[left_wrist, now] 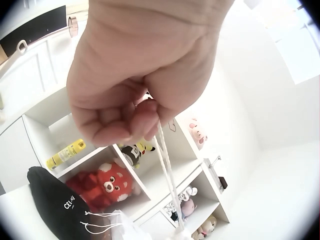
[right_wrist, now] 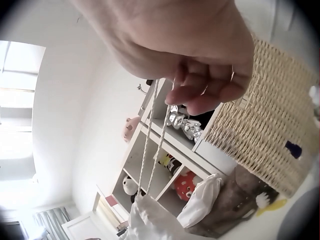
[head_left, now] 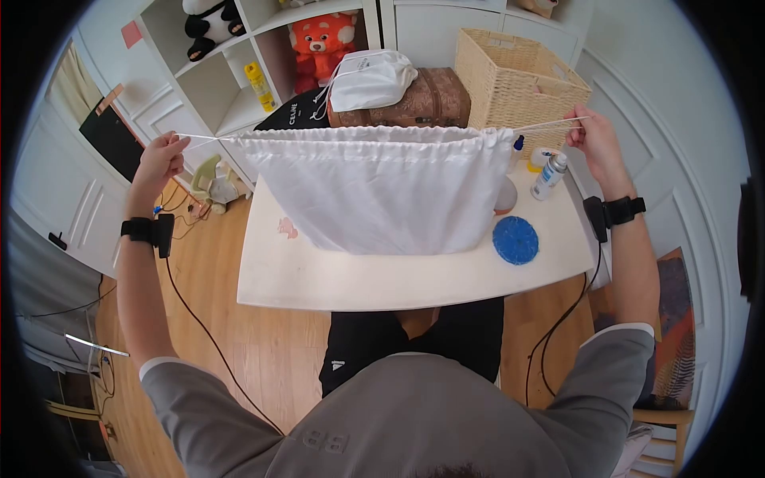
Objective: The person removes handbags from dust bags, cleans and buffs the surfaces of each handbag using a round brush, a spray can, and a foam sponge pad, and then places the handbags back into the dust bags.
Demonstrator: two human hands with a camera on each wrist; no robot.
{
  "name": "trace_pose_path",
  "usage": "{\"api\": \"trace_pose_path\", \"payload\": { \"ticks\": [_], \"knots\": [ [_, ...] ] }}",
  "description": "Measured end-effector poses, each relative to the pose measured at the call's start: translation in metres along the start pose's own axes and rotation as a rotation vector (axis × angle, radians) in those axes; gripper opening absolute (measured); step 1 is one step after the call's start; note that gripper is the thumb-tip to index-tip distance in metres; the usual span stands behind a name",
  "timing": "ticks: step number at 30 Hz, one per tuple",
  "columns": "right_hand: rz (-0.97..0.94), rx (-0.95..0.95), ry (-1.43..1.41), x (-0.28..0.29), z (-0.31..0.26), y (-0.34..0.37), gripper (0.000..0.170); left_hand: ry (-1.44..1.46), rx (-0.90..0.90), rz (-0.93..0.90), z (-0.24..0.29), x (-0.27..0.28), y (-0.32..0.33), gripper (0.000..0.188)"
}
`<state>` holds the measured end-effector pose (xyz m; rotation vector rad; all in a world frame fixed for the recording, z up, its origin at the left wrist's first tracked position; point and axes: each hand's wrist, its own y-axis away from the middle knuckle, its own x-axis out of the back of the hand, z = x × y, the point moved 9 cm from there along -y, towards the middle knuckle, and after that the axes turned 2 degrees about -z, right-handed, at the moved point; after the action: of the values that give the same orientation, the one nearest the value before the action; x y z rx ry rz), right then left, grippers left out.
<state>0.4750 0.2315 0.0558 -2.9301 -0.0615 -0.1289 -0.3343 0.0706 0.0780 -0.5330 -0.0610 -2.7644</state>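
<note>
A white drawstring bag (head_left: 382, 199) stands upright over the white table (head_left: 319, 287), its gathered top stretched wide with a narrow opening showing. My left hand (head_left: 162, 163) grips the cord at the bag's left end; in the left wrist view that hand (left_wrist: 145, 65) has its fingers curled round the doubled white cord (left_wrist: 167, 172). At the other end, my right hand (head_left: 596, 143) holds the right cord, pulled out sideways. The right wrist view shows this hand (right_wrist: 190, 55) with curled fingers and two cord strands (right_wrist: 150, 145) running down to the bag (right_wrist: 150, 220).
Behind the bag are a brown case (head_left: 438, 99) with a small white pouch (head_left: 374, 80), a black bag (head_left: 295, 111) and a wicker basket (head_left: 510, 88). On the table's right lie a blue disc (head_left: 515, 240) and a spray can (head_left: 549, 177). Cables hang from both wrists.
</note>
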Motion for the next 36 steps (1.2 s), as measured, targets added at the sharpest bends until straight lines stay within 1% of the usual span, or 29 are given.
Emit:
{"api": "trace_pose_path", "payload": {
  "ticks": [1,2,3,4,5,6,8,9,10,11,13,14,15,16,17,18,19,20,21,22,23,24,25,27,29,30,32,34,36],
  "knots": [
    [-0.001,-0.003,0.002,0.008,0.003,-0.008,0.035,-0.358,-0.032,0.107,0.001,0.009,-0.003,0.017],
    [0.048,0.095,0.391,0.023,-0.005,-0.017,0.037,-0.357,-0.029,0.108,-0.005,0.01,-0.003,0.017],
    [0.093,0.195,0.78,0.034,-0.011,-0.024,0.04,-0.813,-0.317,0.231,0.016,0.01,0.009,0.014],
    [0.19,0.286,1.005,0.058,-0.011,-0.029,0.043,-1.267,-0.61,0.349,0.031,-0.003,0.028,0.013],
    [0.293,0.381,1.228,0.081,-0.011,-0.033,0.047,-1.15,-0.469,0.354,0.023,0.009,0.034,0.014],
    [0.386,0.348,1.276,0.107,-0.012,-0.031,0.049,-1.15,-0.467,0.358,0.006,0.028,0.032,0.014],
    [0.541,0.245,1.371,0.175,-0.001,-0.026,0.05,-1.071,-0.399,0.521,-0.05,0.108,0.023,0.015],
    [0.602,0.179,1.417,0.209,0.009,-0.027,0.05,-1.125,-0.365,0.546,-0.07,0.128,0.032,0.013],
    [0.603,0.175,1.42,0.218,0.014,-0.022,0.05,-1.178,-0.331,0.568,-0.084,0.139,0.041,0.013],
    [0.586,0.144,1.427,0.225,0.021,-0.018,0.05,-1.175,-0.334,0.564,-0.081,0.13,0.044,0.013],
    [0.566,0.109,1.439,0.238,0.036,-0.023,0.051,-1.103,0.144,0.479,-0.113,0.131,0.042,0.014],
    [0.514,-0.016,1.225,0.249,0.058,-0.034,0.047,-1.103,0.144,0.474,-0.116,0.13,0.036,0.014],
    [0.459,-0.132,1.007,0.258,0.079,-0.044,0.042,-0.95,0.211,0.357,-0.132,0.124,0.024,0.018],
    [0.46,-0.131,1.008,0.253,0.075,-0.046,0.042,-0.795,0.274,0.242,-0.144,0.118,0.014,0.023],
    [0.292,-0.27,0.627,0.234,0.092,-0.051,0.036,-0.792,0.271,0.244,-0.134,0.112,0.011,0.023],
    [0.12,-0.393,0.244,0.204,0.105,-0.054,0.03,-0.57,0.237,0.098,-0.131,0.091,0.004,0.028],
    [-0.015,-0.366,0.054,0.174,0.101,-0.064,0.025,-0.347,0.202,-0.046,-0.118,0.063,0.002,0.033],
    [-0.15,-0.336,-0.135,0.14,0.094,-0.071,0.021,-0.239,0.119,-0.067,-0.092,0.041,-0.004,0.034],
    [-0.141,-0.29,-0.181,0.084,0.066,-0.06,0.02,-0.134,0.037,-0.089,-0.061,0.013,-0.01,0.035],
    [-0.131,-0.247,-0.227,0.012,0.026,-0.042,0.019,-0.033,-0.013,-0.097,-0.029,-0.015,-0.015,0.033],
    [-0.169,-0.198,-0.175,-0.043,-0.003,-0.031,0.021,0.067,-0.061,-0.105,0.006,-0.047,-0.017,0.032],
    [-0.207,-0.149,-0.121,-0.09,-0.028,-0.02,0.023,0.076,-0.135,-0.093,0.045,-0.083,-0.012,0.035],
    [-0.301,-0.045,-0.048,-0.135,-0.058,-0.008,0.022,0.087,-0.209,-0.08,0.083,-0.12,-0.002,0.038],
    [-0.456,0.162,0.061,-0.213,-0.101,0.014,0.021,0.058,-0.45,-0.199,0.153,-0.188,0.028,0.032],
    [-0.604,0.317,0.056,-0.274,-0.12,0.045,0.02,-0.077,-0.615,-0.436,0.187,-0.243,0.054,0.025],
    [-0.692,0.368,0.016,-0.293,-0.12,0.065,0.02,-0.079,-0.613,-0.433,0.189,-0.258,0.062,0.025],
    [-0.788,0.613,0.268,-0.31,-0.108,0.093,0.023,-0.271,-0.661,-0.669,0.177,-0.298,0.1,0.025],
    [-0.939,0.536,0.519,-0.308,-0.083,0.125,0.028,-0.622,-0.918,-0.655,0.161,-0.313,0.139,0.033],
    [-1.092,0.701,0.456,-0.297,-0.051,0.158,0.031,-0.684,-0.976,-0.794,0.122,-0.321,0.169,0.037]
  ]
}}
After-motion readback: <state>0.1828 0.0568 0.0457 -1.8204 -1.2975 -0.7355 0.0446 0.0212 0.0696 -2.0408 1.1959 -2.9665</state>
